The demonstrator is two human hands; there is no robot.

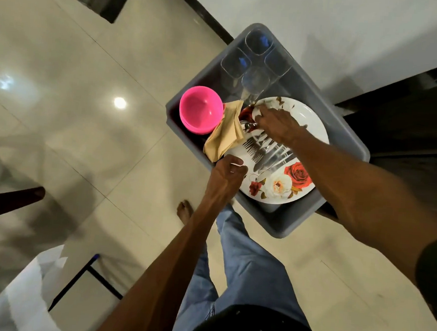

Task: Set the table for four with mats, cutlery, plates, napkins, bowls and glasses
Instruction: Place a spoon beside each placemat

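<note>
A grey plastic tub (343,215) holds the tableware. Inside lie white plates with rose prints (293,186), with forks and knives (265,153) piled on top. Pink bowls (200,109) are stacked at the tub's left, beige napkins (226,137) lean beside them, and several clear glasses (255,62) stand at the far end. My left hand (227,176) grips the near left rim of the plate stack. My right hand (277,125) reaches over the plates, its fingers closed on spoons (248,126) near the napkins.
The tub rests on a dark wooden surface (408,132) by a white wall. A glass table edge (22,293) and dark chair parts (8,199) are at the lower left. Glossy tiled floor (87,104) spreads to the left; my jeans-clad legs stand below.
</note>
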